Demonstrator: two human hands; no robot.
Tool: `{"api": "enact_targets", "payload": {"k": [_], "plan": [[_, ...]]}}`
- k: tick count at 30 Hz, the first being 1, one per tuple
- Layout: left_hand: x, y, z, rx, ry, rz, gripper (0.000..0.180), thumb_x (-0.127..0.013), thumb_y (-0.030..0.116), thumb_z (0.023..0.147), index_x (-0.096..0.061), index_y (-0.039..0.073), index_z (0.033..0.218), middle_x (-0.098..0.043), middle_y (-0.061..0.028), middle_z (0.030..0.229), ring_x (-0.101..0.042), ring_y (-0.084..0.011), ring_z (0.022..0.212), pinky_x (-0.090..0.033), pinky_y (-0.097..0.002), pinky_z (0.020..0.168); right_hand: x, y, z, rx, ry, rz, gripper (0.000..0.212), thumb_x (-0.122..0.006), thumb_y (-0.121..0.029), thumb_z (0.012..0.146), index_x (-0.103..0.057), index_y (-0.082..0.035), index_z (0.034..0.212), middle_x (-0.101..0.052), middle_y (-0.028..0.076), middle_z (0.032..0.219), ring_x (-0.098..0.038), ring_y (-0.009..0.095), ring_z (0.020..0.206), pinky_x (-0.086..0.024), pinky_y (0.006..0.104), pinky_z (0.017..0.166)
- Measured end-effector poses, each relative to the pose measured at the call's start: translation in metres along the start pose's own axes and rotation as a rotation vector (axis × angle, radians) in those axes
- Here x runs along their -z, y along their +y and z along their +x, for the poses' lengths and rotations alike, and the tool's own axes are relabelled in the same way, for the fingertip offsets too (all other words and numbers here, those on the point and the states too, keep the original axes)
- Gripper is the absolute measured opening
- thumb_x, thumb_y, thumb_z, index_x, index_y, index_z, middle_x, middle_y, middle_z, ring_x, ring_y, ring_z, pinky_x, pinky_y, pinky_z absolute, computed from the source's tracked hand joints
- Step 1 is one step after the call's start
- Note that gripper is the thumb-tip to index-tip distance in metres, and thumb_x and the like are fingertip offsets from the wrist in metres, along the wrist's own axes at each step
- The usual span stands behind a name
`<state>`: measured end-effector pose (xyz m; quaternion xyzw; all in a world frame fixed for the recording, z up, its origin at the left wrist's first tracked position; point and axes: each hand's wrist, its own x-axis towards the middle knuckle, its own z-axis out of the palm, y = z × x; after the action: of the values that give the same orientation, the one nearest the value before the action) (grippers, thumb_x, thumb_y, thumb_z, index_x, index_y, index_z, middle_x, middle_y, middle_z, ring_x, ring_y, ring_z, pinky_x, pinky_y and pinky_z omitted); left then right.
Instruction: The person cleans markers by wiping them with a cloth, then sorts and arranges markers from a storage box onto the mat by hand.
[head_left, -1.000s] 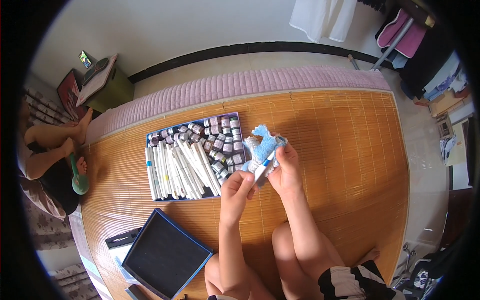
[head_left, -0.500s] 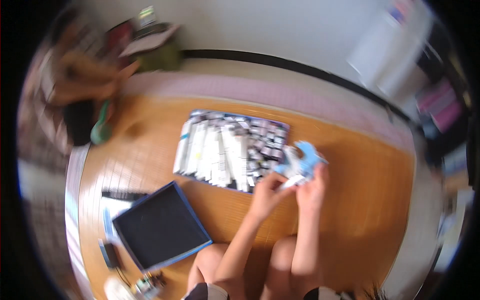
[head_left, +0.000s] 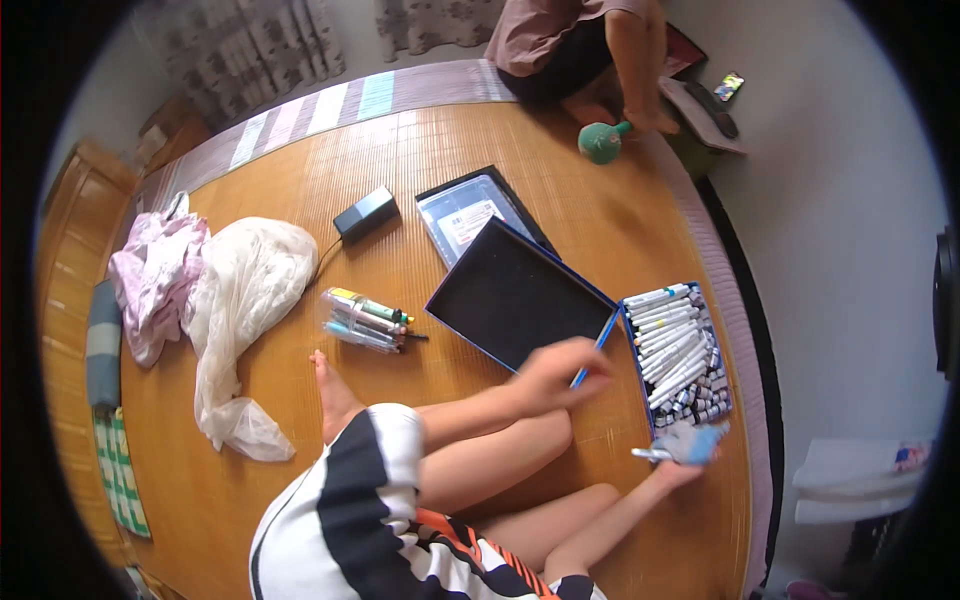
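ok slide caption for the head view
Right hand holding a fluffy blue-and-white cloth and white marker near a blue-rimmed rectangular box of white markers

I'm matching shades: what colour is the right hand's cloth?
The cloth is light blue and greyish white; best view: head.

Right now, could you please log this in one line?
left hand: blurred, near black tray; right hand: holding fluffy blue item, white marker; box: white markers

Floral curtains (head_left: 240, 45) hang beyond a crumpled pale cloth (head_left: 255, 270), pink fabric (head_left: 155, 275) against its left side, a dark box (head_left: 366, 214) to its right, a round green object (head_left: 600, 144) farther right.
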<state>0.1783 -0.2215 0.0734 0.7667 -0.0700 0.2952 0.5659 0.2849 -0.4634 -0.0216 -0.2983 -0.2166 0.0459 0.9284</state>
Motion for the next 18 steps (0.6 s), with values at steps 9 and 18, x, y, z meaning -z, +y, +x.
{"api": "enact_targets", "payload": {"k": [9,18], "plan": [[0.126,-0.041,-0.077,0.396,0.496,0.407,0.015,-0.051,0.005,0.063,-0.048,-0.001,0.077,-0.05,-0.0112,0.073,-0.049,-0.0225,0.069,-0.039,-0.0281,0.061,-0.055,0.099,0.01,-0.602,-0.209,-1.713,0.041,-0.058,-0.022,0.06,-0.045,0.003,0.09,-0.047,0.021,0.09,-0.046,0.031,0.082,-0.036,0.033,0.071],[0.145,-0.116,-0.029,0.55,-0.024,0.781,0.047,-0.057,0.005,0.056,-0.034,-0.002,0.097,-0.039,-0.0197,0.086,-0.041,-0.0344,0.079,-0.035,-0.0383,0.067,-0.073,0.14,0.009,-0.871,-0.17,-1.905,0.024,-0.057,-0.015,0.052,-0.053,0.002,0.07,-0.052,0.019,0.072,-0.051,0.03,0.069,-0.041,0.0345,0.062]]}}
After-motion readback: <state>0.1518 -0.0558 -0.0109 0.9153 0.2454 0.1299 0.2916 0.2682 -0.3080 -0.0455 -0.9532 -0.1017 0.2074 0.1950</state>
